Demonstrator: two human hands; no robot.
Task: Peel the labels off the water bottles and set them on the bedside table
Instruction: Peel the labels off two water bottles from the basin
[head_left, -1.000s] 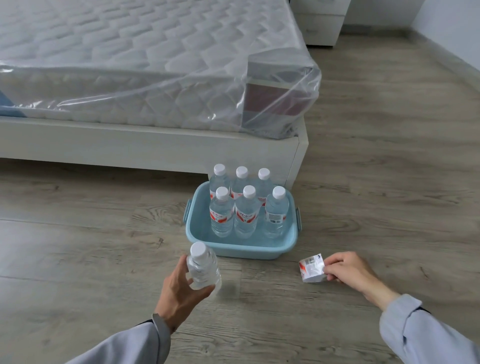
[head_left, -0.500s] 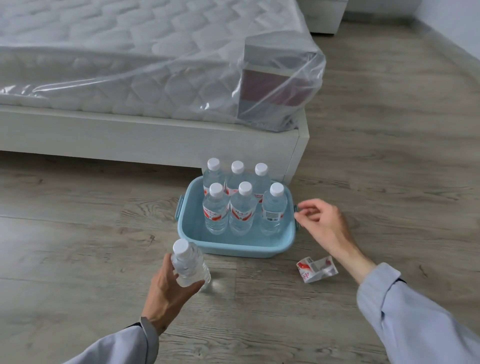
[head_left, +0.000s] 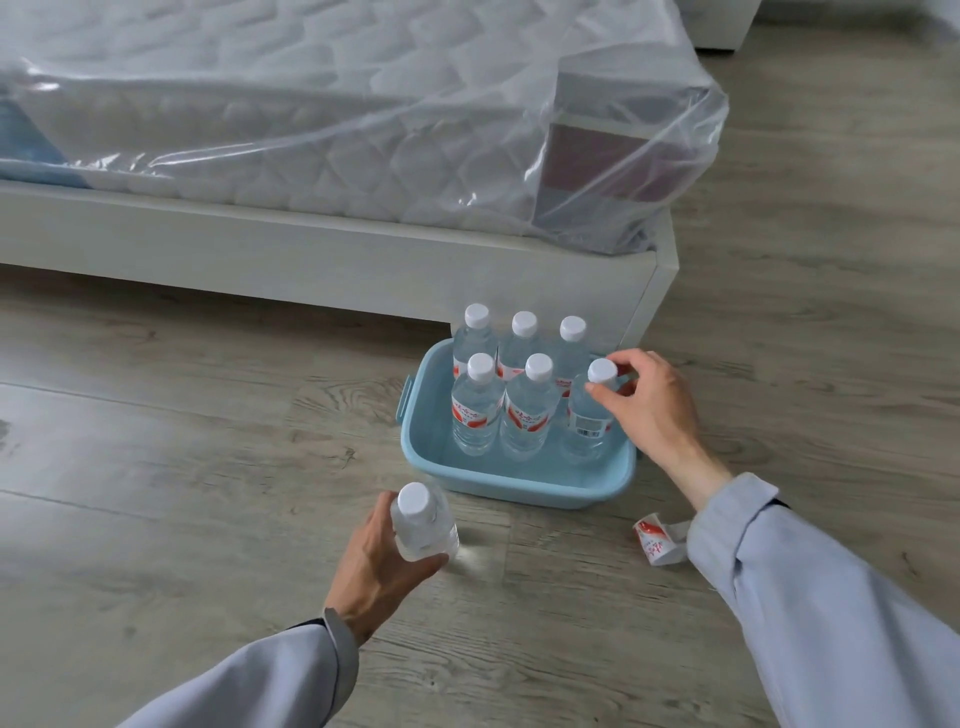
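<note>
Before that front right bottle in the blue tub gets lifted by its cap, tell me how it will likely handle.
The front right bottle looks full of water, so probably heavy for its size. The right hand pinches only around the white cap, so it may swing. Its thin clear wall likely dents under a squeeze. Its neighbours in the blue tub stand close and could be knocked.

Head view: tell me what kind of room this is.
Most likely a bedroom, perhaps newly furnished: a quilted mattress in clear plastic wrap lies on a pale bed frame over a wood-look floor. A pale cabinet, partly out of frame, stands past the bed.
</note>
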